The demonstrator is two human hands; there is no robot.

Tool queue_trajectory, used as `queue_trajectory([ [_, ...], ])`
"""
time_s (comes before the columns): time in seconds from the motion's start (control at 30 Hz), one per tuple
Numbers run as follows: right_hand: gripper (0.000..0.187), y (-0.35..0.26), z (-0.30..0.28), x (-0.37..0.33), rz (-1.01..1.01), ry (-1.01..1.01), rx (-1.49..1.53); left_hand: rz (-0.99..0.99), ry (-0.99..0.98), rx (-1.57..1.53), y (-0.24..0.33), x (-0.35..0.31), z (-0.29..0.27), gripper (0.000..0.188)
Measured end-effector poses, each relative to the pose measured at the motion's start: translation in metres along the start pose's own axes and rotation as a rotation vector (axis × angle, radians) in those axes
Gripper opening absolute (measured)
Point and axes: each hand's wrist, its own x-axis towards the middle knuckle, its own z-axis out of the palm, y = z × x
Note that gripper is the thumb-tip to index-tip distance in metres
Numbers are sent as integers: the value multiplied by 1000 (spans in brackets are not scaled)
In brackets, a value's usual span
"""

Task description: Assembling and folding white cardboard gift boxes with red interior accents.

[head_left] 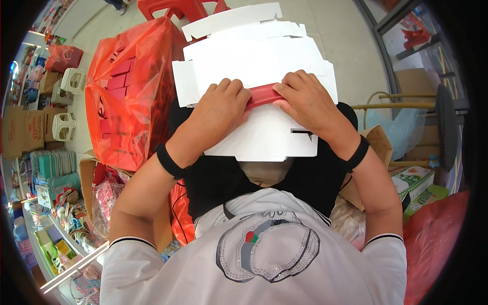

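A stack of flat white cardboard box blanks (244, 61) lies across my lap, with tabs and slots along the edges. Over it, a narrow, glossy red folded card piece (263, 95) runs between my hands. Curled fingers of my left hand (222, 105) close on its left end. At the other end, my right hand (306, 100) pinches it between thumb and fingers. Parts of both ends are hidden under my fingers. Each wrist wears a black band.
To the left stands a big red plastic bag (134, 91) of small dark red boxes. A red stool (175, 7) is beyond the blanks. White stools (64, 127) and crowded shelves are farther left. At right are a black fan-like disc (446, 127), cartons (413, 180) and a red bag (439, 244).
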Motion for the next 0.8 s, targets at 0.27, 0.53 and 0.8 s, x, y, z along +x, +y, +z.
queue_trajectory([
  [0.27, 21, -4, -10, 4, 102, -83, 85, -30, -33, -227, -9, 2, -5, 25],
  [0.53, 25, 1, -7, 19, 266, -149, 20, -212, -182, -157, -13, 26, -14, 26],
  [0.8, 47, 1, 2, 13, 254, -34, -64, -159, 16, -29, -18, 28, 5, 38],
])
